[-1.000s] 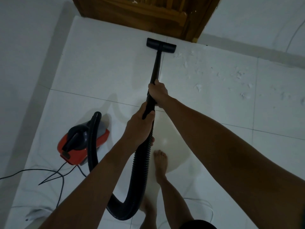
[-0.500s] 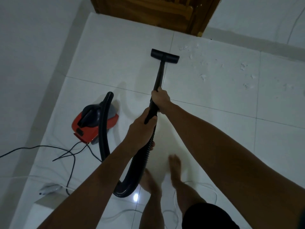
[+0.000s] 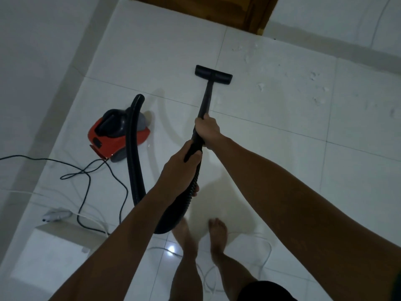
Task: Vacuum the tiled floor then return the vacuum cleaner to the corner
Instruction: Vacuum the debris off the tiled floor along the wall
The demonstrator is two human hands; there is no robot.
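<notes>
the vacuuming is under way and, by the look of the floor, far from finished. the left hand (image 3: 180, 168) is wrapped closed around the black wand (image 3: 205, 103) where it meets the ribbed hose (image 3: 134, 153), and the right hand (image 3: 207, 129) is closed around the wand just ahead of it, so both hands hold the same tube, one behind the other. the floor head (image 3: 213, 75) lies flat on the tiled floor (image 3: 282, 170), out in front of the person and short of the wooden door (image 3: 217, 11) at the top of the view.

white scraps of debris (image 3: 314, 83) are scattered on the tiles to the right of the floor head, running from near the door out towards the right edge. the tiles to the left of the head and under the wand look bare, though the dim light makes fine dust impossible to judge. i take it that the right side is what remains to be swept.

the red vacuum cleaner (image 3: 118, 135) sits on the floor to the person's left, near the wall, with the hose arching up from it and a black power cord (image 3: 86, 177) trailing loosely behind towards a white power strip (image 3: 55, 215). bare feet (image 3: 218, 230) stand just behind the hose loop, with thin white cable lying around them.

returning the machine to the corner is not begun; which corner is meant cannot be told from here.
</notes>
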